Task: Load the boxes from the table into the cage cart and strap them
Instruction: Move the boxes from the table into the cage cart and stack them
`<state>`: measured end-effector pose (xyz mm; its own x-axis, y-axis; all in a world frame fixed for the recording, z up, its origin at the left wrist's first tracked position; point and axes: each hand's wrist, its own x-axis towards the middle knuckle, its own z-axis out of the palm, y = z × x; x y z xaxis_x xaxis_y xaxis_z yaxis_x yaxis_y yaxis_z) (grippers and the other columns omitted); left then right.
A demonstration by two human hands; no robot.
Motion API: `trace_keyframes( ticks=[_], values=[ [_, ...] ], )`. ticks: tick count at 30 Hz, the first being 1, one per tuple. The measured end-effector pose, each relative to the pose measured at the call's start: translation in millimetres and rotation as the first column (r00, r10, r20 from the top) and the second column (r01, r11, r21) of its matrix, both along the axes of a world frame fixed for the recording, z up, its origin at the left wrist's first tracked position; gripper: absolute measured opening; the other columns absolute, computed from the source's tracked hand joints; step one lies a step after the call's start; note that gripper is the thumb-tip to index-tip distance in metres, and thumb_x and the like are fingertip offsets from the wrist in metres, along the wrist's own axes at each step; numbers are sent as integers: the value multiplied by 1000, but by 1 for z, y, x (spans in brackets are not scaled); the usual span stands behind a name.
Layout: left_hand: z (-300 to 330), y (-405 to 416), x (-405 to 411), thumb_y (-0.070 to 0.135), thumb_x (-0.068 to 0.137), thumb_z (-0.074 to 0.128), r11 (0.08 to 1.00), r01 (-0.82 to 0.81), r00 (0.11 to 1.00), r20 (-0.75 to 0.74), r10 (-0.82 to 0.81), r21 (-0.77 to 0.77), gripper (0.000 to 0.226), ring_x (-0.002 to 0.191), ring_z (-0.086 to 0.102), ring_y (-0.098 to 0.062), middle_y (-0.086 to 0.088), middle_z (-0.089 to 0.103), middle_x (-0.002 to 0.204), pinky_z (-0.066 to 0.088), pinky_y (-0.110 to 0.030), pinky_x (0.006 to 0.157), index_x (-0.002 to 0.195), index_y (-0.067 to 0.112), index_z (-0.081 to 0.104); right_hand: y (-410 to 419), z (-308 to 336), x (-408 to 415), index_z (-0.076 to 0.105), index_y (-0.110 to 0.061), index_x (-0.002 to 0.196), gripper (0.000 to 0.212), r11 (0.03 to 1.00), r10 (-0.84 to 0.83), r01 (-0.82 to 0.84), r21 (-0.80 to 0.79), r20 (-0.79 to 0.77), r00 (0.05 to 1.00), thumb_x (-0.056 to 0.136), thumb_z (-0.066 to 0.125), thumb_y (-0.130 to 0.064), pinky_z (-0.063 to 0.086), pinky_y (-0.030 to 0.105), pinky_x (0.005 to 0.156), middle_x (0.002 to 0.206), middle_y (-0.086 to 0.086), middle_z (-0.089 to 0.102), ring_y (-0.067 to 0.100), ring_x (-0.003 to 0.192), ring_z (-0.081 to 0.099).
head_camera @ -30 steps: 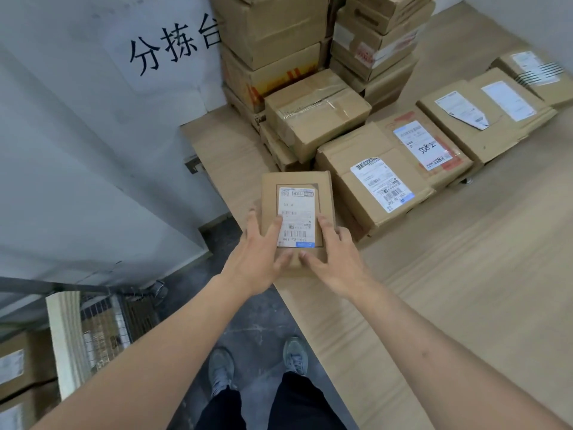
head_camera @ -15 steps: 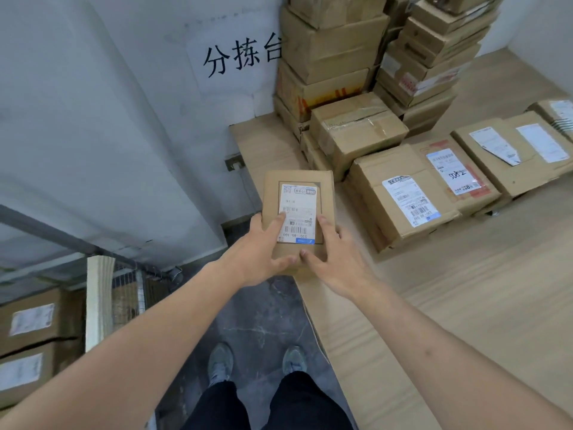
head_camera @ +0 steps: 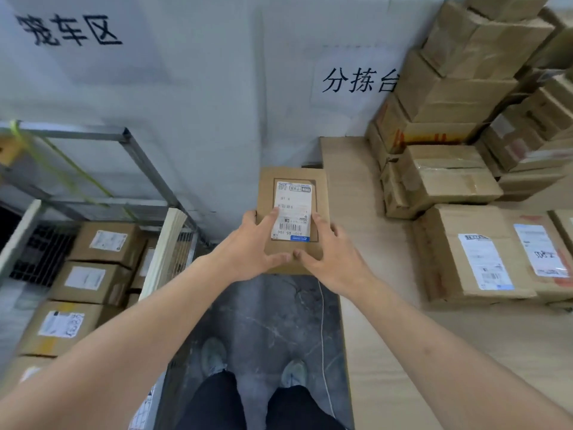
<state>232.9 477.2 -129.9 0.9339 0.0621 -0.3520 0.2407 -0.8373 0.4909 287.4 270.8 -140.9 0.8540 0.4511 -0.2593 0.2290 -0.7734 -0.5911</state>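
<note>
My arms are bare from the hands up as far as I can see, no sleeves, no watch, no rings and no gloves on my left hand (head_camera: 248, 248) or my right hand (head_camera: 333, 259). Below them I wear dark, near-black trousers (head_camera: 263, 405). On my feet are grey lace-up trainers (head_camera: 214, 356) with rounded toes, slightly scuffed and pale at the tips.
</note>
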Motion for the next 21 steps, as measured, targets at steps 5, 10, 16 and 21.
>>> trace_keyframes(
  ticks=[5, 10, 16, 21],
  values=[
    [-2, 47, -39, 65, 87, 70, 992, -128, 991, -33, 127, -2, 108, 132, 52, -33, -11, 24, 156, 46, -40, 109, 165, 28, 6, 58, -5, -14, 9, -38, 163, 89, 992, 124, -125, -31, -31, 992, 95, 61, -60, 48, 35, 96, 152, 3, 33, 22, 126, 52],
    [-14, 97, -78, 66, 88, 69, 967, -254, 964, -87, 252, -11, 109, 135, 50, -32, -10, 16, 163, 48, -42, 108, 165, 31, 1, 121, -14, -34, 6, -37, 163, 89, 969, 237, -241, -54, -61, 970, 96, 60, -59, 53, 35, 97, 152, 2, 33, 19, 122, 52],
    [-29, 158, -128, 67, 85, 70, 927, -371, 925, -107, 364, -50, 111, 143, 43, -31, -10, 17, 162, 43, -42, 113, 166, 28, 3, 195, -26, -61, 6, -37, 164, 90, 929, 354, -361, -77, -96, 930, 95, 59, -62, 51, 41, 105, 157, 3, 30, 23, 132, 50],
    [-38, 201, -163, 63, 88, 70, 890, -448, 891, -121, 437, -83, 109, 139, 46, -32, -10, 20, 159, 43, -41, 113, 166, 28, 3, 249, -40, -81, 5, -40, 162, 91, 899, 418, -427, -103, -96, 903, 92, 59, -65, 53, 45, 104, 155, 2, 31, 21, 130, 51]
  ],
)
